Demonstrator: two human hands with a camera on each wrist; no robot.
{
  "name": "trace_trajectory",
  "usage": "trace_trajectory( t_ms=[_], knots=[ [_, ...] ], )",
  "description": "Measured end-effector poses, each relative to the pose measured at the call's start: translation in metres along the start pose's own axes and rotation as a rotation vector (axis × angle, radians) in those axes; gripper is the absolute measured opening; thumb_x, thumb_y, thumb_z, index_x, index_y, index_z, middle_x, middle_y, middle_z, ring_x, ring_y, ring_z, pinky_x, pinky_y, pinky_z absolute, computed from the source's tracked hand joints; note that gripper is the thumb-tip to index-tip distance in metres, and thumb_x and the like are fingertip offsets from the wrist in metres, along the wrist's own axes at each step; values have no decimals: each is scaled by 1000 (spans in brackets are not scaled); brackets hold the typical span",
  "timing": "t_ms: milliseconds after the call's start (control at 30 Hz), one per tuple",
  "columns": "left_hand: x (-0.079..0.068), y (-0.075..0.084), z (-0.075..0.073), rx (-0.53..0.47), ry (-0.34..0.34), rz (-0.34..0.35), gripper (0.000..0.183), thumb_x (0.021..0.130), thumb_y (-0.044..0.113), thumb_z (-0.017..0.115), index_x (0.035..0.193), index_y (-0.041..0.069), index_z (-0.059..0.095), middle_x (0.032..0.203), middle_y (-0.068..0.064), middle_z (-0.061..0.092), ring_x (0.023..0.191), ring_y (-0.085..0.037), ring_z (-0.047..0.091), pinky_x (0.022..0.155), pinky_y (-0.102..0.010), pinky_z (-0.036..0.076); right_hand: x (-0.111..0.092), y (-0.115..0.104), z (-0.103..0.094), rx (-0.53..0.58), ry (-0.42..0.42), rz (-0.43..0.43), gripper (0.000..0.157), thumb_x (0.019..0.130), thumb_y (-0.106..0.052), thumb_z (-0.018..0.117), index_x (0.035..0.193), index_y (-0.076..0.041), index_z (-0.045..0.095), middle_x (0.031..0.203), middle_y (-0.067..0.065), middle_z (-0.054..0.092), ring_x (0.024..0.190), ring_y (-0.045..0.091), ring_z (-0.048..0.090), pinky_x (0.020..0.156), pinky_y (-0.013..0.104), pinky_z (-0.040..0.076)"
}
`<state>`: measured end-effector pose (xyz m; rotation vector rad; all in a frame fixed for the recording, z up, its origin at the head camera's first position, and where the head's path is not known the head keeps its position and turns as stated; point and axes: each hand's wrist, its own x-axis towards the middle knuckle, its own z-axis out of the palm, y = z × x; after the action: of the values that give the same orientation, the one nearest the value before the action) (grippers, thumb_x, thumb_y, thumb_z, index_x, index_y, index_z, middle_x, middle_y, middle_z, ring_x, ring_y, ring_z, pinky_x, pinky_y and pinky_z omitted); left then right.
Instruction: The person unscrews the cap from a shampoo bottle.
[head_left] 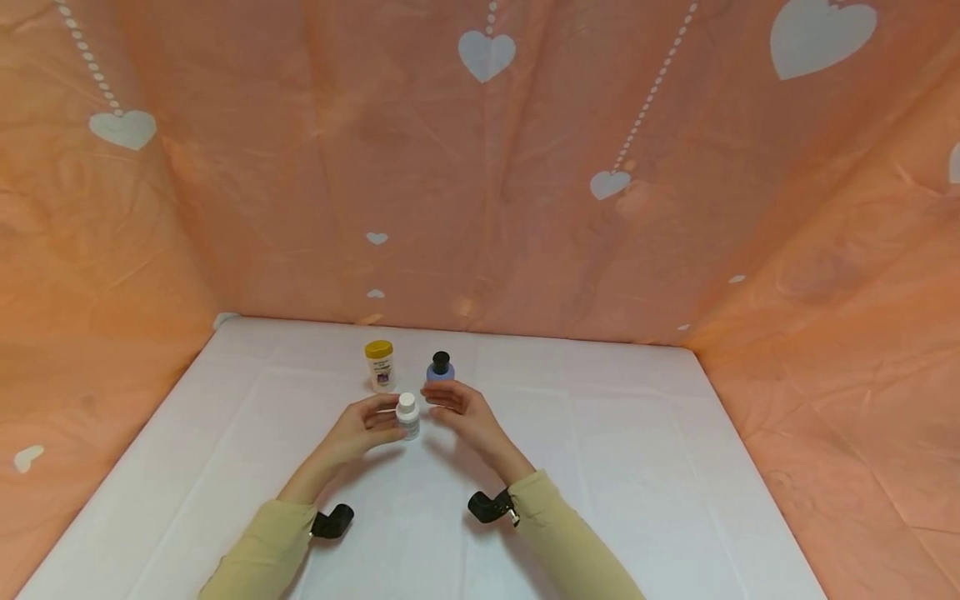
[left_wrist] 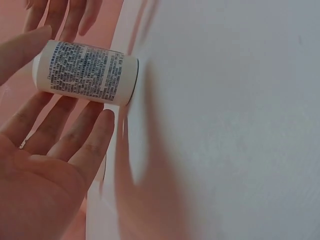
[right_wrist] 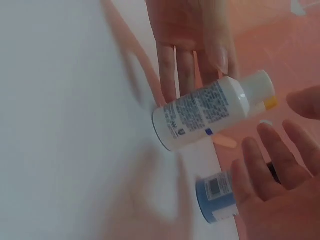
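So the small white bottle (head_left: 408, 421) is upright near mid-bench (head_left: 637, 467), between the two hands. Left hand (head_left: 362, 429) has it pinched round the body, thumb on one side, fingers (left_wrist: 92, 142) on the other. Right hand (head_left: 467, 414) holds nothing, its fingers loosely bent and just apart from the bottle, with the blue bottle (head_left: 440, 372) right behind. The yellow-lidded tub (head_left: 380, 367) stands back on the left. Can't tell if the white bottle's base touches down.

Handling-wise, my guess is stiff plastic: light, not fragile, shouldn't dent under a normal pinch. No idea how full it is, though. The wrap-round label looks smooth, so I'd expect a bit of slip if you only use fingertips. Best hold imo is the straight body below the shoulder, thumb opposite fingers. The white cap is narrower, so less to grab.
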<state>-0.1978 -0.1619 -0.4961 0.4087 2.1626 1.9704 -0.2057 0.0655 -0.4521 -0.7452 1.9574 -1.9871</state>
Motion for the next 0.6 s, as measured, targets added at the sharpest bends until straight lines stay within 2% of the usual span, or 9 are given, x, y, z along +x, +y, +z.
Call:
trace_trajectory(
  t_ms=[167,333,600],
  knots=[
    [3,-2,3,-16,16,-11,55,81,-2,74,128,-12,48,129,-31,50,115,-42,53,89,-30,51,3,0,6,8,9,0,42,89,12,56,130,16,44,129,34,48,121,46,45,101,45,42],
    [6,-2,6,11,35,1,53,80,-3,74,126,-11,50,126,-29,53,112,-40,56,88,-30,52,7,1,11,1,32,-15,42,86,14,60,126,16,48,125,33,52,119,47,46,101,58,36],
    [10,-9,8,8,50,28,50,79,-7,74,123,-11,52,120,-28,57,108,-38,59,85,-28,53,11,6,19,-28,67,-12,40,85,11,64,123,15,52,121,31,55,116,43,50,97,57,41]
  ],
)
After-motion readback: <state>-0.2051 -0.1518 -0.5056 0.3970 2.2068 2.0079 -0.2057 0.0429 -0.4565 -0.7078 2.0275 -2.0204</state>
